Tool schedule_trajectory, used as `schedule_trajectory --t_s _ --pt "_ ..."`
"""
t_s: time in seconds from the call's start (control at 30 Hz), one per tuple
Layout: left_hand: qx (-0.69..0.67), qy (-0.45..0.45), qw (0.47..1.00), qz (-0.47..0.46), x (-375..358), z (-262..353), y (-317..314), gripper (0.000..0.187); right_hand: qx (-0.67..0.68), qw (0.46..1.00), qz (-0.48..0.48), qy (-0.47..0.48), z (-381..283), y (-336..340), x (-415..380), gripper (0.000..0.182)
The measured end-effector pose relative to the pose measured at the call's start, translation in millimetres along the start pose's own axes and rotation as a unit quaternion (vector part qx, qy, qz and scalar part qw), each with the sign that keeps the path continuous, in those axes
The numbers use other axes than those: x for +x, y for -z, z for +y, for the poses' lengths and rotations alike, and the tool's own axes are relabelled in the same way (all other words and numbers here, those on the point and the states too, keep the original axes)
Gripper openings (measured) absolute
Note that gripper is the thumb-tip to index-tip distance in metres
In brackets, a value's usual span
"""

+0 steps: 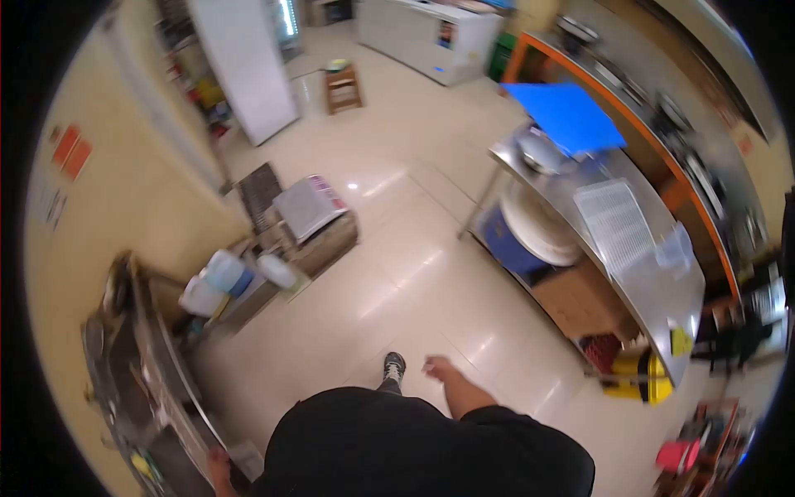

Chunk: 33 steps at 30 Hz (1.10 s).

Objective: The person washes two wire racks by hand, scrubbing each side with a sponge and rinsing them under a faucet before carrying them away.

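My right hand (438, 368) hangs over the tiled floor in front of my body, its fingers curled in. A pale spot shows at its fingertips, and I cannot tell what it is. Low on the left is my left hand (219, 465), blurred, beside the edge of a metal sink (178, 373), with its fingers mostly hidden. Between the two hands are my black shirt (414, 447) and one dark shoe (395, 364) on the floor.
A steel table (596, 215) on the right bears a blue sheet (567, 116) and a white perforated tray (614, 224); a yellow bin (642, 377) stands below. On the left are plastic jugs (224, 273) and a scale (309, 205). Farther off are a wooden stool (343, 89) and a chest freezer (422, 37).
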<state>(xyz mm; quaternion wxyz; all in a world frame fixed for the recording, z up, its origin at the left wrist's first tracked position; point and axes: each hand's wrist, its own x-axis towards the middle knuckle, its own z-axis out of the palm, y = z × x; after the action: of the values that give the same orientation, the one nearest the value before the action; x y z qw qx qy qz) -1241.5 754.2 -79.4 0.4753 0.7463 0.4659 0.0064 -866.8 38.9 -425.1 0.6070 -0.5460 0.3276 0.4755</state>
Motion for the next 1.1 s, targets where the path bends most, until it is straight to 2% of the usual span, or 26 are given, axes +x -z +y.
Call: schedule_trajectory --t_s 0.03,0.07,0.1,0.13,0.17,0.2,0.23,0.3,0.33,0.4,0.5,0.63,0.73,0.8,0.87,0.93,1.0,1.07,1.1 --pt "0.014 -0.058 0.996 0.066 0 1 -5 0.019 0.014 0.999 0.035 -0.024 -4 -72 -35 0.042" --pt "0.06 -0.08 0.991 0.086 2 -6 0 0.023 -0.057 0.998 0.002 -0.013 -16 -122 -79 0.047" --pt "0.019 -0.059 0.991 0.116 -3 -1 -1 0.025 -0.261 0.96 -0.069 0.066 -25 -153 -85 0.046" --pt "0.002 -0.004 0.981 0.193 -27 32 -8 0.029 -0.385 0.882 -0.157 0.22 -18 -162 -56 0.043" --pt "-0.009 0.03 0.982 0.184 -41 45 2 0.032 -0.414 0.863 -0.184 0.224 -20 -173 -46 0.043" --pt "0.144 0.002 0.949 0.281 -27 0 13 0.033 -0.392 0.889 -0.171 0.164 -26 -178 -40 0.043" --pt "0.059 -0.023 0.939 0.338 -18 -39 21 0.03 -0.376 0.903 -0.156 0.134 -39 -177 -29 0.043" --pt "-0.005 -0.022 0.925 0.38 -11 -56 42 0.024 -0.36 0.916 -0.131 0.123 -77 -163 6 0.043" --pt "-0.044 -0.031 0.901 0.43 -17 -51 47 0.024 -0.354 0.918 -0.124 0.131 -101 -151 28 0.043" --pt "-0.004 0.019 0.882 0.47 -15 -72 61 0.027 -0.337 0.921 -0.126 0.153 -156 -132 68 0.043" --pt "-0.005 0.046 0.88 0.472 -17 -108 66 0.031 -0.32 0.936 0.04 0.143 -208 -218 -28 0.038" --pt "0.046 0.1 0.899 0.424 -36 -135 65 0.041 -0.419 0.889 -0.108 0.153 -233 -363 -72 0.033" --pt "0.042 0.125 0.92 0.369 -52 -118 76 0.043 -0.506 0.823 -0.152 0.207 -181 -559 -184 0.031" --pt "-0.007 0.169 0.93 0.326 -55 -114 95 0.047 -0.52 0.805 -0.209 0.194 -152 -662 -218 0.036" --pt "-0.033 0.22 0.928 0.298 -51 -118 100 0.047 -0.551 0.732 -0.344 0.205 -139 -754 -206 0.04" --pt "0.001 0.21 0.919 0.333 -47 -122 92 0.048 -0.566 0.692 -0.4 0.204 -115 -858 -220 0.041" --pt "0.019 0.211 0.909 0.359 -42 -125 89 0.048 -0.581 0.609 -0.507 0.188 -94 -963 -230 0.045" --pt "0.013 0.223 0.9 0.374 -39 -126 91 0.047 -0.56 0.597 -0.545 0.183 -62 -1063 -246 0.05" --pt "0.008 0.218 0.898 0.382 -38 -126 91 0.046 -0.534 0.609 -0.567 0.15 -46 -1109 -261 0.053"
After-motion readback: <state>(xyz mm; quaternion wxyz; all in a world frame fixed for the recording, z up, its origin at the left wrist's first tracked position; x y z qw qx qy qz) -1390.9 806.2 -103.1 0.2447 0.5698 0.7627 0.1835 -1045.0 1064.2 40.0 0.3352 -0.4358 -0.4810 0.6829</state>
